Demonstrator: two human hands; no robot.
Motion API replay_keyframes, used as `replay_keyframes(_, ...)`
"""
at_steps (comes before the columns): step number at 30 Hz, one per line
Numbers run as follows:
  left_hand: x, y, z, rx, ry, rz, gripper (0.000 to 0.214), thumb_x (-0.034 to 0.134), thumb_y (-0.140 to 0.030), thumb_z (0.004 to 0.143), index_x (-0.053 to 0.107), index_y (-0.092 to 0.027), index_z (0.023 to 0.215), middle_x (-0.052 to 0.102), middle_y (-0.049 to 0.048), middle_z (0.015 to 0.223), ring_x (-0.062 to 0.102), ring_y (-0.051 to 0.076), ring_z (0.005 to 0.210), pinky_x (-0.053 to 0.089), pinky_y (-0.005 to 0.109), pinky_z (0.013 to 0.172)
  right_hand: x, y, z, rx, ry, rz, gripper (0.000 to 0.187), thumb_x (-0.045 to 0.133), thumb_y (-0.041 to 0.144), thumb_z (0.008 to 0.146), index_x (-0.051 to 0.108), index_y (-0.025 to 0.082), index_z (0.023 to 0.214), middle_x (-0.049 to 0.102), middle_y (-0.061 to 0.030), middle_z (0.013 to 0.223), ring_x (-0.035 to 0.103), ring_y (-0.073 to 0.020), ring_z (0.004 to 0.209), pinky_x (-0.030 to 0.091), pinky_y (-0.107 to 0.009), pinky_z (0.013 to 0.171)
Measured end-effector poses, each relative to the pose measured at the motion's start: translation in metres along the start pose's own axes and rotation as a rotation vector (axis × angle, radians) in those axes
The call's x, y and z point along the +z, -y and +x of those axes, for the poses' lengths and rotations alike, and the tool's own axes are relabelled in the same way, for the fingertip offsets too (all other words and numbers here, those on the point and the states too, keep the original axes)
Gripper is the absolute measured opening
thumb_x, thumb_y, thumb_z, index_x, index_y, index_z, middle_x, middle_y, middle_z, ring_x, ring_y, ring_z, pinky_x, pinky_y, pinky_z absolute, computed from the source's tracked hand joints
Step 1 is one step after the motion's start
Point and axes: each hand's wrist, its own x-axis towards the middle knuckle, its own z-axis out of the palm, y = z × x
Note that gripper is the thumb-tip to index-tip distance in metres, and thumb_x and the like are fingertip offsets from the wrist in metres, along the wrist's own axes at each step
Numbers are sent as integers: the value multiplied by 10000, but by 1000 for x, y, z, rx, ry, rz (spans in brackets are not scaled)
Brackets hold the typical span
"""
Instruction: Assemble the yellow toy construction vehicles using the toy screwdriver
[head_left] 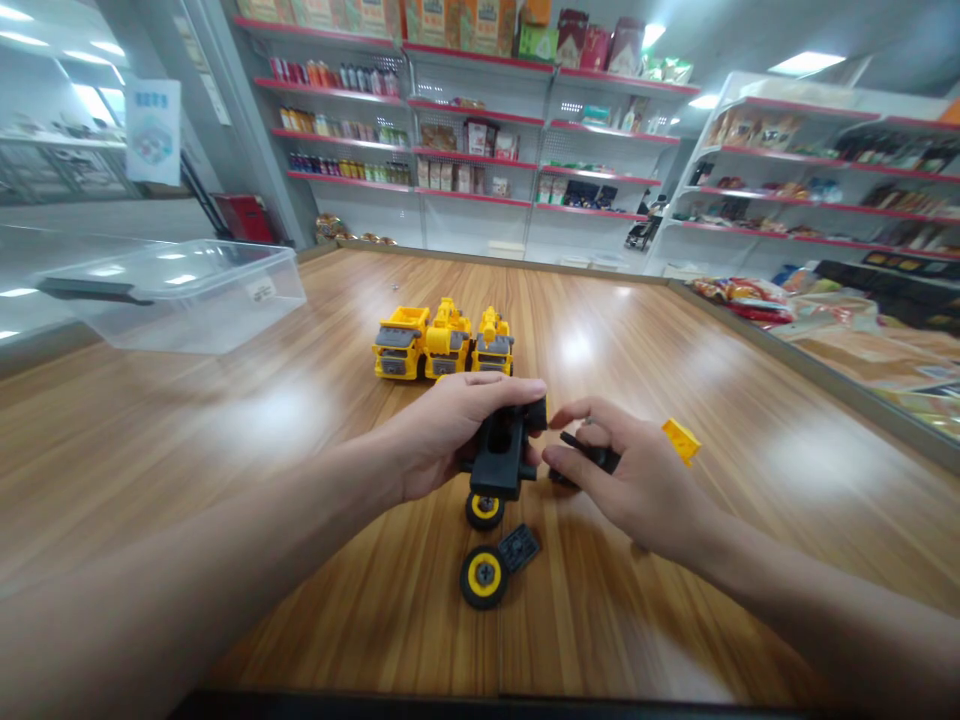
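Observation:
My left hand [450, 430] grips a black toy truck chassis [496, 462], thumb over its far end, above the table. Just to its right, my right hand [622, 465] has its thumb and fingers curled round a slim black piece [598, 453] with a thin end pointing toward the chassis; its kind cannot be made out. Below the chassis are two black toy wheels with yellow hubs, a nearer wheel [484, 577] and a farther wheel [485, 508]. A small dark grey plate [519, 548] lies against the nearer one. Beyond my right hand sits a yellow toy part [681, 441].
Three yellow toy construction trucks [401, 343] stand side by side beyond my hands. A clear plastic bin [202, 300] is at the table's left. Packaged goods [847, 350] lie past the right edge of the wooden table [315, 590]. Stocked shelves [480, 110] line the back.

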Motion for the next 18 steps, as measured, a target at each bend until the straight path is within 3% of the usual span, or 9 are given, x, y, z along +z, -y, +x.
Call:
replay_keyframes(3, -1, -1, 1, 40, -7, 14, 224, 670, -366, 828, 658, -143, 841, 714, 75, 821, 713, 173, 613, 572, 234, 512, -5, 3, -1, -56, 71, -88, 93, 566, 301, 935, 599, 217, 912, 680, 25, 695, 625, -128, 604, 447, -257, 598)
replay_keyframes(7, 1, -1, 1, 88, -29, 12, 187, 684, -324, 819, 624, -147, 821, 687, 49, 785, 688, 148, 580, 555, 214, 483, -11, 3, 0, -148, 208, -218, 70, 581, 163, 874, 637, 204, 884, 709, 9, 739, 652, -134, 646, 442, -246, 605)
replay_keyframes(12, 2, 0, 0, 101, -29, 4, 185, 689, -319, 816, 601, -156, 828, 673, 34, 779, 685, 141, 581, 561, 216, 488, -6, 5, -4, -263, 468, -256, 109, 614, 253, 898, 690, 208, 963, 739, -30, 830, 695, -178, 759, 482, -271, 684)
replay_keyframes(18, 2, 0, 0, 118, -17, 20, 210, 698, -340, 801, 594, -158, 809, 664, 33, 747, 684, 148, 587, 558, 217, 488, 6, 11, -9, -334, 511, -238, 135, 619, 263, 904, 680, 211, 1012, 730, -45, 938, 689, -200, 862, 498, -299, 754)
